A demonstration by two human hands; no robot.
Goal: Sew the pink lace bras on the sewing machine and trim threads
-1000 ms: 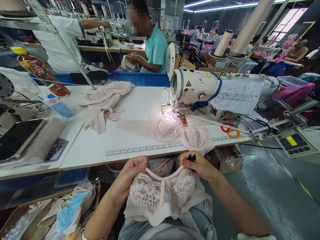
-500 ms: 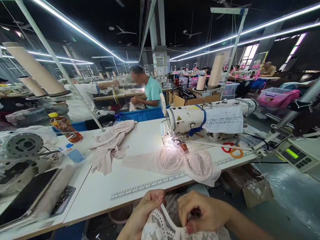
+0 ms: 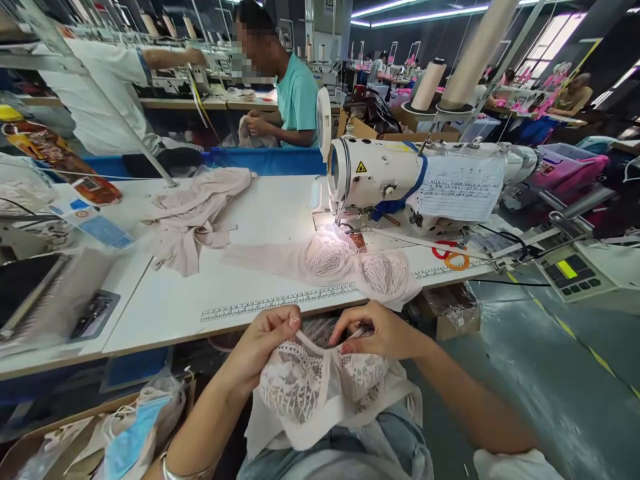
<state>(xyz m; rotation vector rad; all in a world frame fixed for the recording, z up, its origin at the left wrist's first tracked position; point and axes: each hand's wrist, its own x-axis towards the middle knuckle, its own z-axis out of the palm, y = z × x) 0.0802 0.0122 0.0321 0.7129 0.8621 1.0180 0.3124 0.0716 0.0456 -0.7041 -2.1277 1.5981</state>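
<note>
A pale pink lace bra [image 3: 300, 393] hangs over my lap, just in front of the table edge, its cups facing up. My left hand [image 3: 273, 343] pinches the upper edge of one cup between thumb and fingers. Near the centre of the bra, my right hand [image 3: 383, 337] has its thumb and bent fingers closed on the other cup's upper edge. A second bra [image 3: 383, 273] lies on the table, partly under the needle of the lit sewing machine [image 3: 385, 167]. Further left rests a heap of similar pale pink pieces [image 3: 195, 207].
A measuring scale [image 3: 280, 301] runs along the white table's front edge. Orange-handled scissors [image 3: 456, 259] and a control panel [image 3: 570, 270] are at right. A drink bottle [image 3: 65, 160] leans at left. Below left, a box holds a blue mask [image 3: 135, 433]. A co-worker [image 3: 295, 93] sits opposite.
The view has tilted down, so more of the bra and my lap shows. Both hands keep hold of the bra, and the right hand's fingers have opened out somewhat.
</note>
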